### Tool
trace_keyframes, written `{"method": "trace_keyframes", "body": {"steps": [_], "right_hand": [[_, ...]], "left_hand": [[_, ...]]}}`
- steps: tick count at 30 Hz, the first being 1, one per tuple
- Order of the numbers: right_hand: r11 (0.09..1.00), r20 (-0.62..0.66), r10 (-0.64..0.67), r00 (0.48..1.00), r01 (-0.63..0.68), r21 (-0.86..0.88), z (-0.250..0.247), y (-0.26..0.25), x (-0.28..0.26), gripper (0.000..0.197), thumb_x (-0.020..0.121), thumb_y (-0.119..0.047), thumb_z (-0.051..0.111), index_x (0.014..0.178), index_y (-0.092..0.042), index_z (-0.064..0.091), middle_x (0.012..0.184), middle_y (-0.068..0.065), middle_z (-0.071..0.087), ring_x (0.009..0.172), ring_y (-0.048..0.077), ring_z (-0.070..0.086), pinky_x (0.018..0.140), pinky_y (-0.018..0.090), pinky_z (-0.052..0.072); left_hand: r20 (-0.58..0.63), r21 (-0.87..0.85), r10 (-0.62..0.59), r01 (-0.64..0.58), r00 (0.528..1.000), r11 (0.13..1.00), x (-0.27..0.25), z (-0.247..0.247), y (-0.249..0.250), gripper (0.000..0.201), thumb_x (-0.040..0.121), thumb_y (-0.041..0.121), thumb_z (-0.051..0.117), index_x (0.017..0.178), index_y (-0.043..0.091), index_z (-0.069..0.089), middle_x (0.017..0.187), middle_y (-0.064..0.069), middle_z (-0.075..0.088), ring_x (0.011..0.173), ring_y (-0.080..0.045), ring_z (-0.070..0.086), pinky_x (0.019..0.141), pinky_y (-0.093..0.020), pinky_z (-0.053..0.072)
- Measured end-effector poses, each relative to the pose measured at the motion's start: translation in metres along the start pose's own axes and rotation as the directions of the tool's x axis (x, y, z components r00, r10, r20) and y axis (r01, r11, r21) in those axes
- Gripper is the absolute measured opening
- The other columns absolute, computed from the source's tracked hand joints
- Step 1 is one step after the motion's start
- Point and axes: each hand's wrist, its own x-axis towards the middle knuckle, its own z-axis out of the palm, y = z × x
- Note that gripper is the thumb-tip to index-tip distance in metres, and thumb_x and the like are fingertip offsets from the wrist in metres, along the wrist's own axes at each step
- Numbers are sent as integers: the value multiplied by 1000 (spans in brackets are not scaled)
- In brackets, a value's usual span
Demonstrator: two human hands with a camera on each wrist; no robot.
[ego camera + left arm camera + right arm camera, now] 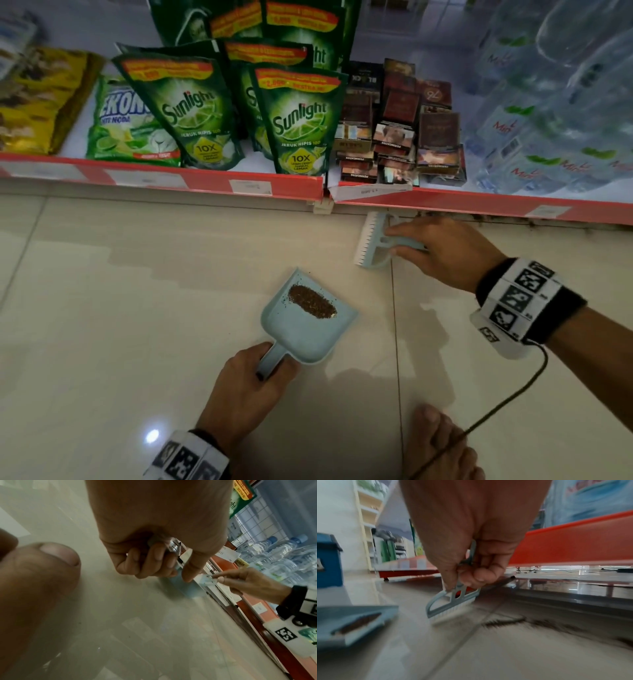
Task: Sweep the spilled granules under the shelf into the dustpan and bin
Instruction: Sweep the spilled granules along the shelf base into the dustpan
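We see the left hand (pixel 251 380) wrapped round the short handle of the pale blue dustpan (pixel 305 329), low centre of the head view, its lip flat on the tiled floor (pixel 137 308). A dark heap of granules (pixel 311 301) already lies in the pan. More granules (pixel 539 623) streak the floor at lower right of the right wrist view, though blur hides how many. The right hand (pixel 445 250) pinches the small brush (pixel 371 240) by its thin handle, at the foot of the red shelf (pixel 479 202). We judge both tools light, stiff plastic; the grains are loose and scatter easily, so a level pan held by the handle suits.
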Motion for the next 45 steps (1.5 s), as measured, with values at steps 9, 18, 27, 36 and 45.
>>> {"method": "trace_keyframes", "body": {"steps": [9,18,27,36,45], "right_hand": [[937,-20,-294,956,292,190,26,-86,67,33,103,-26,48,130,-15,63,122,4,67,102,14,60,86,22,41],[984,153,-162,975,171,-47,10,-15,25,37,102,-35,40,127,-27,65,104,2,62,97,22,61,84,34,47],[948,32,-309,950,305,90,9,-55,36,36,104,-33,42,131,-21,63,100,0,60,89,16,53,79,20,35],[962,284,-199,938,243,-128,3,2,6,38,104,-30,39,139,-30,54,115,5,59,104,26,61,85,33,47],[966,20,-258,966,259,-23,-14,25,-22,33,100,-27,48,122,-14,69,111,10,68,99,28,65,88,34,49]], "left_hand": [[-34,-10,-4,4,999,1000,-9,-6,-7,35,85,36,67,59,21,50,49,7,48,44,-4,39,45,-15,28],[-86,10,-62,63,994,998,-24,-13,-17,42,87,35,67,55,24,42,47,8,44,43,-5,36,44,-17,26],[-52,29,-25,27,998,999,-19,-14,-12,41,86,29,68,54,31,43,46,9,41,43,-7,34,44,-18,26],[-75,61,1,4,997,998,-9,-12,-14,41,85,27,69,53,30,43,44,9,40,42,-8,36,44,-18,30],[-22,82,88,-86,996,993,9,8,8,41,85,27,69,52,33,46,44,13,43,42,-5,39,44,-16,30]]}}
